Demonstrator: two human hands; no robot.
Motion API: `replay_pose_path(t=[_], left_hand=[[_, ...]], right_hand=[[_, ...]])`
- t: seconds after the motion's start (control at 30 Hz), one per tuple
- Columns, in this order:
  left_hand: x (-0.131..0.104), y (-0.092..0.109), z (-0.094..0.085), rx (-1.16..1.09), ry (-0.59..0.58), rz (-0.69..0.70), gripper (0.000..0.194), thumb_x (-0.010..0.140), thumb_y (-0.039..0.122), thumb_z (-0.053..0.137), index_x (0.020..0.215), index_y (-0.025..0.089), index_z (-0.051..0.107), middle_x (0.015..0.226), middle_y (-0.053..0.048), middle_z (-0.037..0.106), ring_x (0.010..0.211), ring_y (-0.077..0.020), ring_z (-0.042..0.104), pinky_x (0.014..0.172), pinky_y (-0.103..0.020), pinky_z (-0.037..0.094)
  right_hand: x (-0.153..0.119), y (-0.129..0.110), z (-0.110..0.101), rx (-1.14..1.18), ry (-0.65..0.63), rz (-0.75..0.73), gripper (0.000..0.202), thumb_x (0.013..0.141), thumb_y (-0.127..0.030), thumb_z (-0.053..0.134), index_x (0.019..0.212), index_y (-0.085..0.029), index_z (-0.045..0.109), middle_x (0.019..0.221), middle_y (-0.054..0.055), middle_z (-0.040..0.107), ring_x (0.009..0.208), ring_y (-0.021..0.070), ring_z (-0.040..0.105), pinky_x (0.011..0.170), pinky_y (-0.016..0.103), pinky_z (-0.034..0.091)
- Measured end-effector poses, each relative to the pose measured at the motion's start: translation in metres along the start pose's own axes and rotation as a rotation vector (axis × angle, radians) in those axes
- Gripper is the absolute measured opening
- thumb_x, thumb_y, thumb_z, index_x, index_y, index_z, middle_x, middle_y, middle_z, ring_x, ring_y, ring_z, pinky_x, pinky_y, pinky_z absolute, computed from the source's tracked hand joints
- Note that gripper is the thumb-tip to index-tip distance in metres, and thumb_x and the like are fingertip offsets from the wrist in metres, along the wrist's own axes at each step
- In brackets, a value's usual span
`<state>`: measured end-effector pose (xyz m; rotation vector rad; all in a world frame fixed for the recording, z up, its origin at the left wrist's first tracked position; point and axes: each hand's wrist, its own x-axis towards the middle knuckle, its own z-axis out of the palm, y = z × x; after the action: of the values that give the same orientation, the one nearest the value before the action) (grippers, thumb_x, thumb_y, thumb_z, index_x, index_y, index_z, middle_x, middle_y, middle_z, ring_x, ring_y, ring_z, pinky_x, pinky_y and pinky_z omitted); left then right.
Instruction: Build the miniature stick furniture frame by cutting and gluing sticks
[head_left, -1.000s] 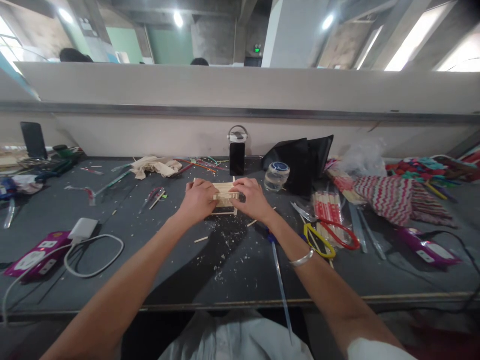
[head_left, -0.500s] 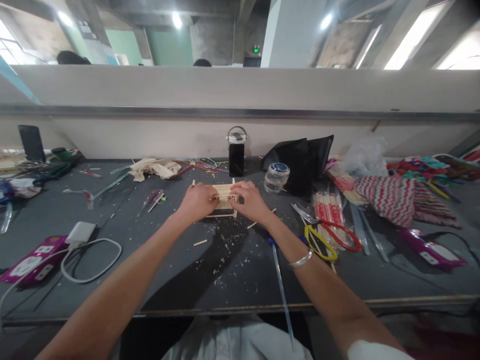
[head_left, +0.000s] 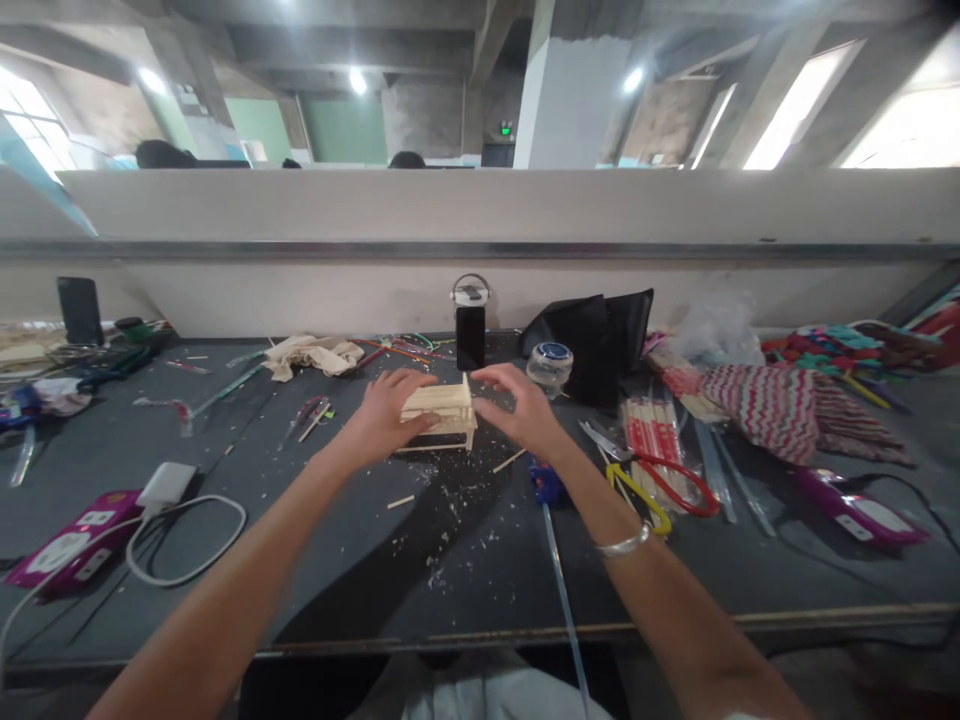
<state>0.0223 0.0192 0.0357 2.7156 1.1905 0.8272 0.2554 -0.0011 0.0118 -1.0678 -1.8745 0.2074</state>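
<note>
A small bench-like model made of pale wooden sticks (head_left: pixel 439 405) stands on the dark table in front of me. My left hand (head_left: pixel 390 412) grips its left end, fingers over the far side and thumb along the front. At its right end, my right hand (head_left: pixel 521 408) is open, thumb and fingers apart around the upright corner post. Whether those fingertips touch the post I cannot tell. Below my right wrist lies a blue glue gun (head_left: pixel 546 482) with a clear glue stick trailing toward the table edge.
Scissors (head_left: pixel 645 475) with red and yellow handles lie right, beside packaged wooden sticks (head_left: pixel 652 430). A clear jar (head_left: pixel 550 368), a black bag (head_left: pixel 592 340) and an upright phone (head_left: pixel 470 337) stand behind. A purple power strip (head_left: pixel 75 540) with a white charger is left. Wood scraps dot the table.
My right hand has loosened and moved slightly right, its fingers now apart. My left hand has shifted toward the model's left end, uncovering more of the sticks. The camera view has tilted up.
</note>
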Motion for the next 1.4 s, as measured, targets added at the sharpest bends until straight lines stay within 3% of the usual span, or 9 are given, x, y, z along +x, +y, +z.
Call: replay_pose_path(t=[0.1, 0.2, 0.3, 0.43, 0.57, 0.67, 0.83, 1.03, 1.4], left_hand=[[-0.023, -0.009, -0.010, -0.176, 0.296, -0.100, 0.020, 0.088, 0.035, 0.050, 0.083, 0.020, 0.062, 0.087, -0.004, 0.065, 0.087, -0.0195, 0.058, 0.082, -0.032, 0.042], [-0.049, -0.024, -0.005, -0.424, 0.589, -0.557, 0.034, 0.086, 0.039, 0.052, 0.057, 0.021, 0.048, 0.057, 0.003, 0.047, 0.058, -0.0135, 0.044, 0.058, -0.026, 0.035], [-0.065, -0.041, 0.010, -0.530, 0.672, -0.721, 0.045, 0.088, 0.046, 0.044, 0.051, 0.022, 0.037, 0.047, 0.005, 0.034, 0.046, -0.0120, 0.032, 0.047, -0.027, 0.026], [-0.064, -0.056, 0.028, -0.648, 0.599, -0.803, 0.047, 0.084, 0.055, 0.048, 0.051, 0.021, 0.045, 0.047, 0.004, 0.043, 0.047, -0.0123, 0.040, 0.048, -0.026, 0.031], [-0.053, -0.062, 0.041, -0.812, 0.479, -0.838, 0.051, 0.077, 0.065, 0.052, 0.073, 0.015, 0.063, 0.069, -0.005, 0.064, 0.062, -0.0170, 0.058, 0.059, -0.028, 0.046], [-0.048, -0.062, 0.050, -0.927, 0.385, -0.850, 0.062, 0.076, 0.069, 0.051, 0.092, 0.012, 0.068, 0.085, -0.011, 0.071, 0.074, -0.0223, 0.064, 0.067, -0.034, 0.051], [-0.046, -0.053, 0.058, -1.170, 0.286, -0.868, 0.055, 0.079, 0.061, 0.054, 0.102, 0.014, 0.070, 0.091, -0.009, 0.074, 0.084, -0.0243, 0.068, 0.076, -0.034, 0.051], [-0.033, -0.052, 0.045, -1.300, 0.373, -0.891, 0.024, 0.069, 0.034, 0.071, 0.085, 0.016, 0.070, 0.078, -0.004, 0.074, 0.066, -0.0166, 0.065, 0.057, -0.023, 0.047], [0.013, -0.050, 0.009, -1.489, 0.305, -0.844, 0.027, 0.076, 0.022, 0.065, 0.102, 0.016, 0.062, 0.067, -0.001, 0.069, 0.050, -0.0111, 0.060, 0.045, -0.019, 0.045]], right_hand=[[-0.008, -0.010, -0.024, 0.107, 0.149, 0.113, 0.018, 0.089, -0.033, 0.052, 0.086, -0.022, 0.065, 0.089, 0.003, 0.067, 0.081, 0.0177, 0.061, 0.074, 0.029, 0.047], [-0.022, -0.011, -0.035, 0.150, 0.227, 0.239, 0.028, 0.089, -0.041, 0.052, 0.071, -0.022, 0.060, 0.069, 0.000, 0.062, 0.066, 0.0154, 0.058, 0.066, 0.027, 0.045], [-0.033, -0.002, -0.028, 0.203, 0.249, 0.371, 0.044, 0.091, -0.049, 0.045, 0.056, -0.022, 0.048, 0.053, -0.003, 0.050, 0.052, 0.0127, 0.051, 0.056, 0.026, 0.042], [-0.038, 0.018, -0.005, 0.286, 0.114, 0.519, 0.051, 0.088, -0.052, 0.046, 0.048, -0.022, 0.047, 0.042, -0.003, 0.047, 0.041, 0.0116, 0.047, 0.045, 0.024, 0.040], [-0.035, 0.033, 0.020, 0.375, 0.039, 0.640, 0.017, 0.078, -0.032, 0.055, 0.086, -0.021, 0.066, 0.077, 0.004, 0.070, 0.065, 0.0171, 0.064, 0.053, 0.027, 0.052], [-0.034, 0.034, 0.035, 0.455, 0.016, 0.696, 0.039, 0.069, -0.018, 0.051, 0.107, -0.022, 0.063, 0.097, 0.007, 0.071, 0.085, 0.0204, 0.067, 0.069, 0.034, 0.056], [-0.031, 0.015, 0.044, 0.674, -0.100, 0.688, 0.059, 0.060, -0.012, 0.047, 0.116, -0.023, 0.061, 0.103, 0.006, 0.072, 0.088, 0.0211, 0.069, 0.078, 0.037, 0.056], [-0.014, -0.004, 0.031, 0.765, -0.071, 0.664, 0.055, 0.059, -0.013, 0.051, 0.112, -0.022, 0.065, 0.103, 0.005, 0.072, 0.094, 0.0225, 0.066, 0.077, 0.033, 0.053], [0.037, -0.004, 0.009, 0.698, 0.083, 0.634, 0.048, 0.060, -0.017, 0.052, 0.106, -0.019, 0.068, 0.092, 0.004, 0.073, 0.081, 0.0196, 0.063, 0.060, 0.026, 0.043]])
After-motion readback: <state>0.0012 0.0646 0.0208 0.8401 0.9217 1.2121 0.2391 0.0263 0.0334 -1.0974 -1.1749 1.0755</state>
